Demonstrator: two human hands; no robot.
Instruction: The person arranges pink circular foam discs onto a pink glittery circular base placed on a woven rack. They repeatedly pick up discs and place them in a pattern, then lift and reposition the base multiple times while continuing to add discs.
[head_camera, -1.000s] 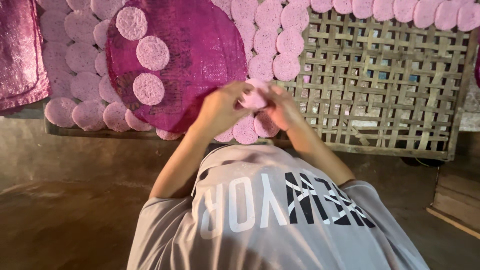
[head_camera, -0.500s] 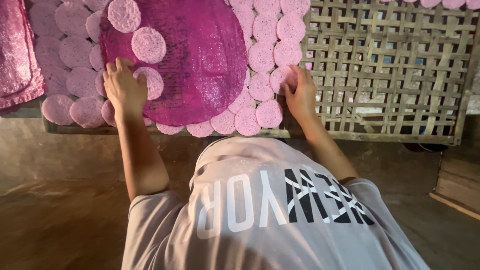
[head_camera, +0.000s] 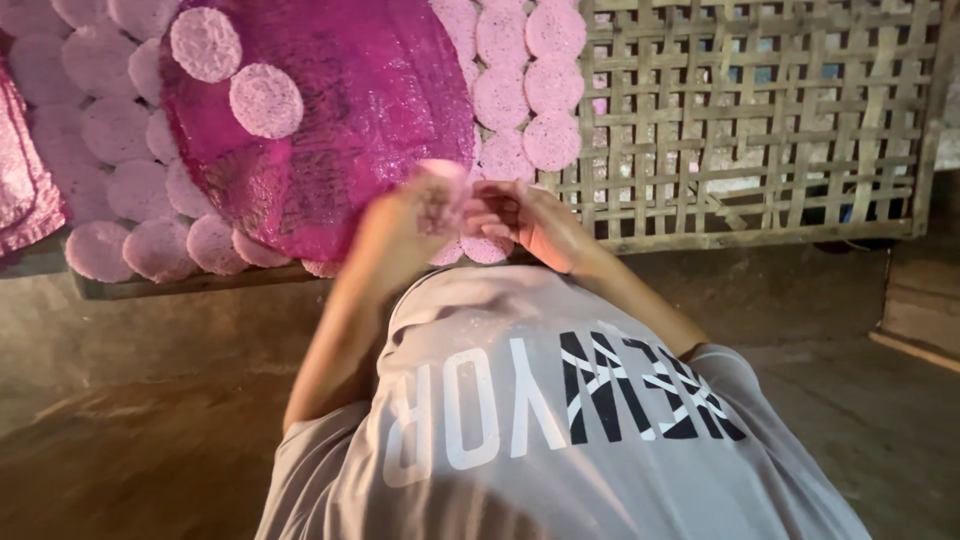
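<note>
Pink and thin, a small round wafer (head_camera: 440, 195) is sitting between my hands, which have come back together from being spread apart half a second ago, so I am judging a fresh piece is in hand. My left hand (head_camera: 415, 220) and right hand (head_camera: 520, 220) are meeting fingertip to fingertip, pinching it just above the woven bamboo rack (head_camera: 760, 130), beside the big magenta sheet (head_camera: 330, 110).

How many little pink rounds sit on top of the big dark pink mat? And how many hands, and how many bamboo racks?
Little pink rounds on the dark pink mat: 2
Hands, left hand and right hand: 2
Bamboo rack: 1
Total: 5
</note>
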